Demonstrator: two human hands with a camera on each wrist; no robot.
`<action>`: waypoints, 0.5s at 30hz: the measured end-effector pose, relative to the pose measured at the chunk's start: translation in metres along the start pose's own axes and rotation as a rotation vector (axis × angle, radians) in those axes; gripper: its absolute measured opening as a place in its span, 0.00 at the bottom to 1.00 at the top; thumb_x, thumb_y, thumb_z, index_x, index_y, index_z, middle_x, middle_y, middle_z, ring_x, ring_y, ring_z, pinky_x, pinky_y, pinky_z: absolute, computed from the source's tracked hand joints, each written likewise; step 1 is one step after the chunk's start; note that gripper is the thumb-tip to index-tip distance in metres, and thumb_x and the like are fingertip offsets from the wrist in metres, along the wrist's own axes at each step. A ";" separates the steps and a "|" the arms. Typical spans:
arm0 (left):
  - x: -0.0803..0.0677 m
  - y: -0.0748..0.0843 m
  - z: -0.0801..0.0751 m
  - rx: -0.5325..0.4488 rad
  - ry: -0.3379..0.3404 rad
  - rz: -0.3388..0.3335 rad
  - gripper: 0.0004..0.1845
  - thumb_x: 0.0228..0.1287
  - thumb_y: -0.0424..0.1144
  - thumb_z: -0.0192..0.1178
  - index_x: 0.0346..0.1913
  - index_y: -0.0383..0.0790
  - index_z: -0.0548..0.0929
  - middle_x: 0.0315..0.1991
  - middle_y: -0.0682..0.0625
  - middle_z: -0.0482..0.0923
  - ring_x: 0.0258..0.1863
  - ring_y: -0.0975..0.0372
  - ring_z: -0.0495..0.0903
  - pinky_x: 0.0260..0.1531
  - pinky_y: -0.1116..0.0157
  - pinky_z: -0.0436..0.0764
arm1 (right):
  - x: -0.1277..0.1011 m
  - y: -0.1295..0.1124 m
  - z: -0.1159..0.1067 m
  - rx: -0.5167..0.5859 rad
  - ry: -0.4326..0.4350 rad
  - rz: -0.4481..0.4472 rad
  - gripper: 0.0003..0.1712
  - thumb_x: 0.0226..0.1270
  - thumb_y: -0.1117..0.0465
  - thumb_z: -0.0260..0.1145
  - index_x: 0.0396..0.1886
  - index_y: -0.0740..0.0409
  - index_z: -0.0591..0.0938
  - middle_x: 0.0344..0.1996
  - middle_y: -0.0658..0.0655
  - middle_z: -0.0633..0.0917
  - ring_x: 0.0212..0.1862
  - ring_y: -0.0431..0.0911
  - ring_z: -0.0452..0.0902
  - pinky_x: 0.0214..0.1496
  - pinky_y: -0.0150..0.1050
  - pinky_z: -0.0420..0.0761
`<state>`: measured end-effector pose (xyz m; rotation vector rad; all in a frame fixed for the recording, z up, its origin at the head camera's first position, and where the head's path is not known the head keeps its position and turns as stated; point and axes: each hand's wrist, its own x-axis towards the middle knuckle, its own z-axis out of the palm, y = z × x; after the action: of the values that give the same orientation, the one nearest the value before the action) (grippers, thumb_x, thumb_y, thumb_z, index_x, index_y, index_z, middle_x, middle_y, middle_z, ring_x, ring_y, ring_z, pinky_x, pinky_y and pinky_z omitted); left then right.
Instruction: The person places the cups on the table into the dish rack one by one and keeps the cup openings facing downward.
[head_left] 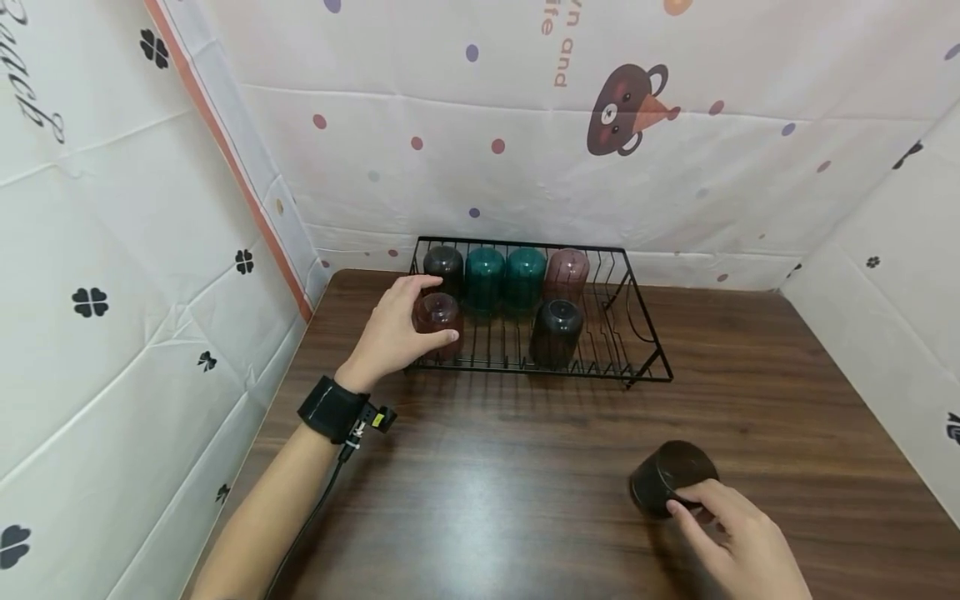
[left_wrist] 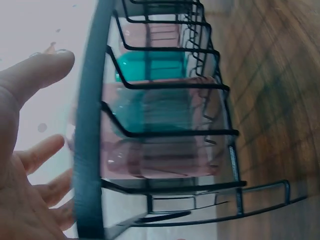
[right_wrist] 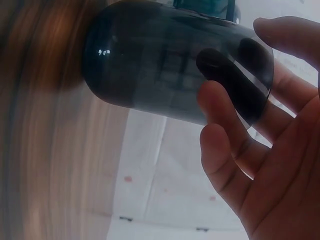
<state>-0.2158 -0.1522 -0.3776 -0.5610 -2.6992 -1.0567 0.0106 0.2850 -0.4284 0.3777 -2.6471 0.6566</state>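
In the head view, my left hand reaches round a pink translucent glass at the front left of a black wire rack. The left wrist view shows the thumb and fingers spread apart, with the glass behind the wires. To the right, my right hand pinches the rim of a dark grey translucent glass low over the table. That glass has its mouth toward the hand in the right wrist view, with some fingers seen through or against its wall.
Upside down in the rack's back row stand a dark glass, two teal glasses and a pink glass. Another dark glass stands at the front. Patterned cloth walls border the brown wooden table.
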 end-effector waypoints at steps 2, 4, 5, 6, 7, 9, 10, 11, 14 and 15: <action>-0.003 0.004 -0.002 -0.013 0.035 0.018 0.45 0.57 0.55 0.75 0.75 0.54 0.65 0.73 0.47 0.65 0.73 0.50 0.64 0.66 0.41 0.70 | 0.003 -0.004 0.004 0.012 0.002 -0.029 0.23 0.51 0.70 0.79 0.35 0.35 0.83 0.31 0.33 0.80 0.31 0.27 0.74 0.33 0.19 0.72; -0.008 0.010 -0.003 -0.032 0.071 0.043 0.45 0.57 0.55 0.75 0.75 0.54 0.65 0.74 0.46 0.64 0.74 0.50 0.63 0.67 0.41 0.70 | 0.006 -0.009 0.008 0.025 -0.003 -0.047 0.23 0.51 0.69 0.79 0.36 0.36 0.83 0.32 0.33 0.81 0.32 0.27 0.75 0.34 0.19 0.73; -0.010 0.013 -0.004 -0.039 0.089 0.060 0.45 0.57 0.55 0.75 0.75 0.54 0.65 0.74 0.47 0.64 0.74 0.51 0.63 0.68 0.42 0.70 | 0.007 -0.011 0.010 0.031 -0.004 -0.056 0.22 0.51 0.69 0.79 0.36 0.36 0.83 0.32 0.33 0.81 0.32 0.27 0.75 0.35 0.20 0.74; -0.012 0.016 -0.005 -0.043 0.108 0.077 0.45 0.57 0.54 0.75 0.75 0.54 0.66 0.74 0.47 0.64 0.74 0.52 0.63 0.68 0.42 0.70 | 0.009 -0.014 0.012 0.035 -0.007 -0.062 0.22 0.51 0.68 0.80 0.36 0.36 0.84 0.32 0.32 0.81 0.32 0.27 0.75 0.35 0.20 0.74; -0.014 0.019 -0.005 -0.048 0.126 0.097 0.44 0.57 0.54 0.75 0.75 0.53 0.66 0.73 0.47 0.64 0.74 0.52 0.63 0.68 0.43 0.70 | 0.010 -0.017 0.014 0.037 -0.010 -0.067 0.21 0.51 0.68 0.80 0.36 0.36 0.84 0.33 0.32 0.81 0.33 0.27 0.75 0.35 0.20 0.74; -0.019 0.026 -0.006 -0.058 0.163 0.138 0.43 0.57 0.53 0.75 0.74 0.53 0.67 0.74 0.48 0.64 0.75 0.53 0.62 0.68 0.43 0.70 | 0.013 -0.021 0.017 0.044 -0.016 -0.081 0.20 0.52 0.67 0.80 0.37 0.37 0.84 0.33 0.32 0.81 0.33 0.28 0.76 0.36 0.21 0.75; -0.021 0.030 -0.007 -0.068 0.180 0.161 0.43 0.57 0.52 0.75 0.74 0.53 0.67 0.73 0.48 0.64 0.75 0.54 0.62 0.68 0.43 0.70 | 0.015 -0.024 0.018 0.048 -0.019 -0.086 0.20 0.52 0.66 0.80 0.37 0.37 0.85 0.33 0.31 0.81 0.33 0.29 0.76 0.36 0.21 0.75; -0.023 0.034 -0.008 -0.076 0.194 0.183 0.42 0.57 0.52 0.75 0.73 0.53 0.68 0.73 0.49 0.65 0.75 0.54 0.62 0.67 0.44 0.71 | 0.016 -0.025 0.020 0.050 -0.022 -0.093 0.20 0.52 0.66 0.80 0.37 0.37 0.85 0.34 0.31 0.81 0.33 0.29 0.76 0.36 0.21 0.75; -0.030 0.045 -0.010 -0.097 0.215 0.252 0.39 0.56 0.50 0.76 0.70 0.52 0.71 0.70 0.50 0.68 0.71 0.55 0.65 0.64 0.48 0.73 | 0.021 -0.030 0.024 0.064 -0.040 -0.112 0.19 0.53 0.65 0.80 0.38 0.37 0.85 0.35 0.30 0.81 0.34 0.30 0.78 0.38 0.22 0.76; -0.032 0.049 -0.011 -0.106 0.210 0.274 0.38 0.56 0.49 0.76 0.69 0.51 0.73 0.68 0.50 0.70 0.68 0.56 0.67 0.61 0.49 0.75 | 0.023 -0.031 0.025 0.071 -0.050 -0.116 0.19 0.54 0.65 0.80 0.38 0.37 0.85 0.35 0.29 0.81 0.34 0.31 0.78 0.38 0.22 0.76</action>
<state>-0.1659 -0.1357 -0.3495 -0.7654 -2.3177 -1.1172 -0.0065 0.2422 -0.4266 0.5702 -2.6302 0.7144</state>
